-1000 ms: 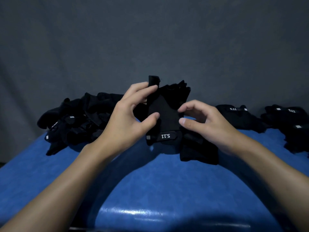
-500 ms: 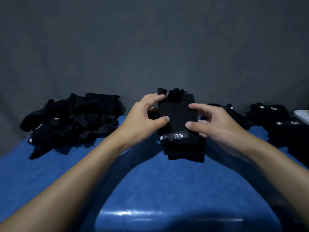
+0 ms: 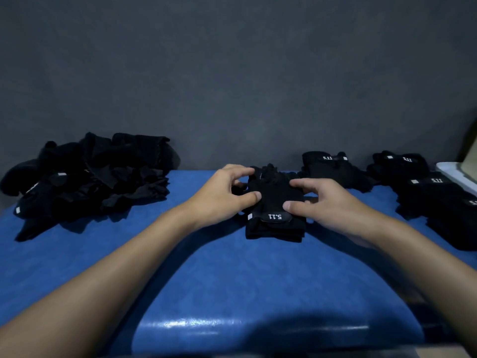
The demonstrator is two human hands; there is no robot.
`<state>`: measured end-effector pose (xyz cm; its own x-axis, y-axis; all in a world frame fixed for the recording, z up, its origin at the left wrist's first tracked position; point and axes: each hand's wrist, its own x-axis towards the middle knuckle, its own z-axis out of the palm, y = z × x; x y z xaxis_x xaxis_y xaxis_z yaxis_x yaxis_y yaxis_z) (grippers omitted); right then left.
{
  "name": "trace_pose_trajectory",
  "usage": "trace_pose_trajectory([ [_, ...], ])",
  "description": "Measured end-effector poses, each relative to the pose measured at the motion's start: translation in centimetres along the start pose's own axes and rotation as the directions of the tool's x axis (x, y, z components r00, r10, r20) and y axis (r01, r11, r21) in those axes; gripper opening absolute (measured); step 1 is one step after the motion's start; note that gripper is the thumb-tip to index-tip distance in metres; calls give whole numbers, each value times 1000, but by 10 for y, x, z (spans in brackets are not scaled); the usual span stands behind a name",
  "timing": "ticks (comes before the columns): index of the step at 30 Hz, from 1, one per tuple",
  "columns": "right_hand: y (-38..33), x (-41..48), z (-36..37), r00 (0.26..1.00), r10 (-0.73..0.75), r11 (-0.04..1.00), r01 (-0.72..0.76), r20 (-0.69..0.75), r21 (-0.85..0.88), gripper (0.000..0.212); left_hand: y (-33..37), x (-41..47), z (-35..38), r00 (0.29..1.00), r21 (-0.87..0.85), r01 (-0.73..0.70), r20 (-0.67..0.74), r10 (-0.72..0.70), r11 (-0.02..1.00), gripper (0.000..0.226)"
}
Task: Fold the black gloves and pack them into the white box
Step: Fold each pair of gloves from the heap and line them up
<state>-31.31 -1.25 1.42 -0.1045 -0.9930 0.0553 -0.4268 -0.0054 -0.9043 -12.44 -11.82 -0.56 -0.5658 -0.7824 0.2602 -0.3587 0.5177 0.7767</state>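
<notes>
A pair of black gloves (image 3: 275, 202) with a "5.11" wrist strap lies stacked on the blue table (image 3: 232, 280) at the centre. My left hand (image 3: 224, 195) pinches its left edge between thumb and curled fingers. On the other side, my right hand (image 3: 325, 202) pinches the right edge the same way. The corner of the white box (image 3: 455, 174) shows at the far right edge.
A loose heap of black gloves (image 3: 90, 177) fills the back left of the table. Folded pairs of black gloves (image 3: 333, 167) sit at the back right, and more folded pairs (image 3: 426, 187) lie beside the box. A dark grey backdrop stands behind the table.
Both hands have lowered the held gloves from mid-air onto the table, flat and stacked. The view has shifted right, bringing the white box into sight.
</notes>
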Motion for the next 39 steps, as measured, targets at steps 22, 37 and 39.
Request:
trace_pose_trajectory([
  [22,-1,-2,-3,995,86,980,-94,-52,-178,37,-11,-9,-17,983,-12,125,-133,-126,992,4],
  [37,-9,-6,-4,991,130,991,-130,-12,-6,19,-7,-10,-12,970,-213,119,-183,-159,970,5],
  [39,-10,-6,-4,993,119,993,-119,-8,-3,20,-6,-11,-11,968,-196,94,-213,-136,976,5],
])
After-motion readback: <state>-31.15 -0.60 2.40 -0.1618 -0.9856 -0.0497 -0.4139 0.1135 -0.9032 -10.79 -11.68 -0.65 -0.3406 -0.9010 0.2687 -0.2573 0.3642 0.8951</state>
